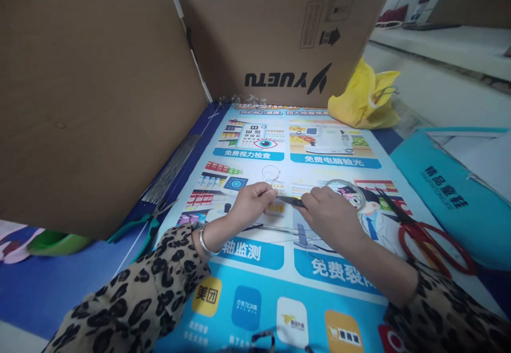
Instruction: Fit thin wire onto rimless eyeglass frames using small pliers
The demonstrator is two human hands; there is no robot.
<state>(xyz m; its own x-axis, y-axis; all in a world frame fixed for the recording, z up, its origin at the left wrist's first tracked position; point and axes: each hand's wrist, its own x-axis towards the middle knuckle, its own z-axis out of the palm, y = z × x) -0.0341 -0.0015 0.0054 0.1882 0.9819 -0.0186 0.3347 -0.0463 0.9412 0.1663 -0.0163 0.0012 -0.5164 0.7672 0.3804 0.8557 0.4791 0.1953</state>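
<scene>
My left hand is closed in a pinch on a piece of thin wire, whose round loop rises just beyond the fingertips. My right hand is wrapped round a pair of dark-nosed pliers. The plier tips point left and meet the left fingertips; whether they grip the wire there is too small to tell. Both hands are above a printed poster. A coil of wire lies beside the right hand, and several thin straight wires lie beneath the hands.
Red-handled scissors lie at the right, near a teal box. Teal-handled cutters and a bundle of straight wires lie left. Cardboard stands behind and left, with small wire pieces at its foot. A yellow bag sits back right.
</scene>
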